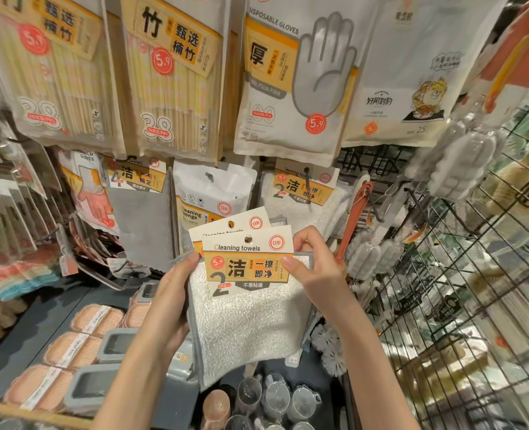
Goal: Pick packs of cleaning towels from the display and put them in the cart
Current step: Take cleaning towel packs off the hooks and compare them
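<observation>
Two packs of cleaning towels [250,308], white cloth with orange header cards, are stacked together in front of me, held off the display. My left hand [171,302] grips their left edge from behind. At the top right corner of the front card, my right hand [314,265] pinches with thumb and fingers. More of the same cleaning towel packs [303,193] hang on a hook just above and behind. No cart is in view.
A grey towel pack [139,212] and cleaning sponge bag [213,193] hang to the left. Chopstick packs [170,76] and disposable gloves [294,82] hang above. Orange sponges [70,349] and cups [275,398] fill the shelf below. A wire rack [459,274] stands right.
</observation>
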`<move>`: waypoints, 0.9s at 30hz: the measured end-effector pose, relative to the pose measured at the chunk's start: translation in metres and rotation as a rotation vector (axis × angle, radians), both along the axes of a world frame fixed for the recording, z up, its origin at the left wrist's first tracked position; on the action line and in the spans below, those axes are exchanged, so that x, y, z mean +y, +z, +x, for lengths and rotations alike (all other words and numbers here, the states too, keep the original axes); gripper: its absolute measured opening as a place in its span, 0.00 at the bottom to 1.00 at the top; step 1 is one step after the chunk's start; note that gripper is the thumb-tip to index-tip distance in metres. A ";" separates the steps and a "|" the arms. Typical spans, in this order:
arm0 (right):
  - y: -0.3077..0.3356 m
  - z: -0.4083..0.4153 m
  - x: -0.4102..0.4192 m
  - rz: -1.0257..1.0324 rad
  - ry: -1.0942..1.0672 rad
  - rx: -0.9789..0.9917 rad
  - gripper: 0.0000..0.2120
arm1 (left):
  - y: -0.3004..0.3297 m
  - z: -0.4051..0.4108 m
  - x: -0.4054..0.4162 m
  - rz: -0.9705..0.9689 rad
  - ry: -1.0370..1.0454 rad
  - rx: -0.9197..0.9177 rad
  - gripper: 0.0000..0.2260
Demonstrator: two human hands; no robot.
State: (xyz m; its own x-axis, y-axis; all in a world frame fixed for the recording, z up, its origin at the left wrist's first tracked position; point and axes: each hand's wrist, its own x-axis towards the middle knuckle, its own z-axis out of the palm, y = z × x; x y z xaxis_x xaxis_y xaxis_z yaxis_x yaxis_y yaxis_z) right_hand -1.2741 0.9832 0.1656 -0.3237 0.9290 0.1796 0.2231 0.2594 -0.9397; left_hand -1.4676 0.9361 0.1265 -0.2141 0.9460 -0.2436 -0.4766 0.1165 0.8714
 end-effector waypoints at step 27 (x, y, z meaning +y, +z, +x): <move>-0.018 0.003 0.004 -0.008 -0.207 0.102 0.10 | -0.002 0.001 0.001 -0.021 -0.020 -0.172 0.15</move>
